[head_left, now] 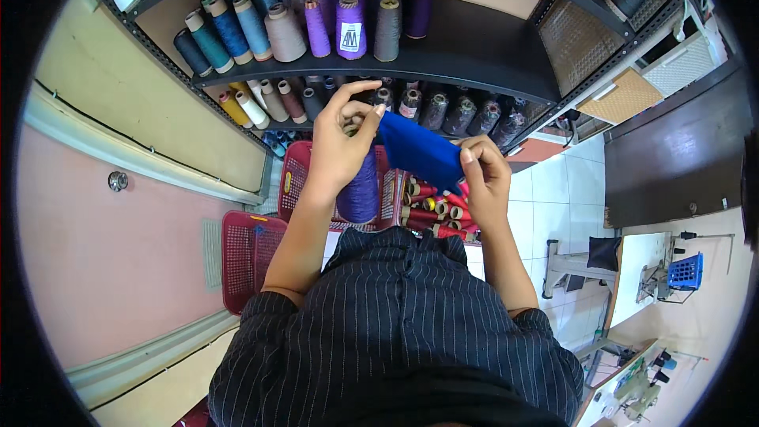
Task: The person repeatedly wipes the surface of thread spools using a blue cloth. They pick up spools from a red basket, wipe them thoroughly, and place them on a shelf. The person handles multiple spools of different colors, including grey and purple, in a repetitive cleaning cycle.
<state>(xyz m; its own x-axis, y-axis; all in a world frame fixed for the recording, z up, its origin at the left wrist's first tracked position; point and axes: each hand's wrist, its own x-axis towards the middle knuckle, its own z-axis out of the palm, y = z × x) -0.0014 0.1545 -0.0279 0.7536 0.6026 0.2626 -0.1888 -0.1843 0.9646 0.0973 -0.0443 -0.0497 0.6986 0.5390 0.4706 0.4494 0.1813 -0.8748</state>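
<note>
A small piece of dark blue cloth is stretched between my two hands in front of the shelves. My left hand pinches its upper left corner with the thumb, index finger raised. With thumb and fingers closed, my right hand grips the cloth's right edge. Below my left hand is a purple thread cone, its top partly covered by the hand; whether the hand touches it I cannot tell. Several red thread spools lie underneath the cloth, partly hidden by it and my right hand.
Black shelves ahead carry rows of thread cones in blue, grey and purple. Red plastic baskets stand at the left, near a pink door. Sewing tables and a blue basket are at the right.
</note>
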